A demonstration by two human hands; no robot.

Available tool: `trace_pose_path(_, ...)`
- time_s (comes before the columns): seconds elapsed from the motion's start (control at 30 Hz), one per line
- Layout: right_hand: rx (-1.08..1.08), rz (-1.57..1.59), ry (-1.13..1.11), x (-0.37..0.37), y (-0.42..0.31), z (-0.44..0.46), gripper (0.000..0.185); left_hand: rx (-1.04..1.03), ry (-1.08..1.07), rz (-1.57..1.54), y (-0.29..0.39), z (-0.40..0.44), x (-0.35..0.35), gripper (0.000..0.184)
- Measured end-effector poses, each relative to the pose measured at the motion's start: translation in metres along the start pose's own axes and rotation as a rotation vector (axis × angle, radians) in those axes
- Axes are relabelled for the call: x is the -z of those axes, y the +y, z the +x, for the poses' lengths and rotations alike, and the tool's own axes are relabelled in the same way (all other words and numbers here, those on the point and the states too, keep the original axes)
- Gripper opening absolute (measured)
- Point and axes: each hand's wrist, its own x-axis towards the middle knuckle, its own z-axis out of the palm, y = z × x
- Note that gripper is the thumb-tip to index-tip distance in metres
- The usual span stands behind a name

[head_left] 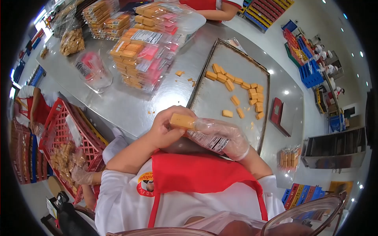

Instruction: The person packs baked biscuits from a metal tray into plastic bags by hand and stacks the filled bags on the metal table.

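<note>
Close to my chest, my left hand, bare, has its fingers curled round the end of a clear labelled package. My right hand, in a clear plastic glove, pinches a rectangular yellow-brown bar at the package's mouth, between both hands. The package hangs under my right hand with its printed label showing. Beyond my hands, a metal tray holds several loose bars and crumbs.
Stacked filled packages stand back left beside a clear plastic cup. A red flat object lies right of the tray. A red crate is at the left, with a co-worker's gloved hand in it. Another person's arm is across the table.
</note>
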Motion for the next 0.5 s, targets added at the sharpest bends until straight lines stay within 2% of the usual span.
trace_pose_path(0.1,-0.046,-0.051,0.002,0.004,0.005,-0.001,0.036,0.010,0.006,-0.105,-0.002,-0.002,0.000,0.029)
trace_pose_path(0.17,-0.214,0.227,0.020,0.006,0.022,0.002,0.034,0.111,0.045,-0.109,0.002,-0.002,-0.002,0.026)
trace_pose_path(0.23,-0.286,0.425,0.052,0.006,0.031,0.003,0.032,0.191,0.089,-0.077,0.004,-0.003,-0.003,0.026)
trace_pose_path(0.3,-0.251,0.436,0.084,0.006,0.030,0.003,0.030,0.248,0.138,-0.008,0.005,-0.003,-0.004,0.026)
trace_pose_path(0.37,-0.189,0.234,0.084,0.003,0.019,0.002,0.028,0.208,0.137,0.040,0.005,-0.002,-0.004,0.027)
trace_pose_path(0.43,-0.165,0.235,0.109,0.000,0.010,0.004,0.026,0.153,0.117,0.051,0.004,0.000,-0.005,0.026)
trace_pose_path(0.5,-0.196,0.550,0.184,-0.003,0.009,0.004,0.025,0.089,0.066,0.027,0.004,0.001,-0.005,0.029)
